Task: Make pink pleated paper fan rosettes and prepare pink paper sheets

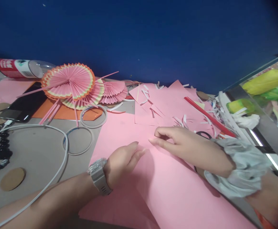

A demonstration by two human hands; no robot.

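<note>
A large sheet of pink paper (pixel 174 178) lies in front of me, its near part curving over another pink layer. My left hand (pixel 122 162), with a grey watch (pixel 100 176) on the wrist, rests on the sheet's left part. Its thumb and fingers stretch out, slightly apart, with nothing visible between them. Across a small gap, my right hand (pixel 174 140) is at the paper's upper middle. Its forefinger curls toward the thumb in a pinch; whether anything thin is between the tips is hidden. A pale fabric scrunchie (pixel 241 168) circles the right wrist.
Pleated paper fans (pixel 69 81), a black phone (pixel 23 105) and a plastic bottle (pixel 17 67) lie back left. Two tape rings (pixel 93 140) and a white cable (pixel 65 152) are left. Paper scraps (pixel 150 101), a red strip (pixel 208 116) and partly hidden scissors (pixel 204 134) lie right.
</note>
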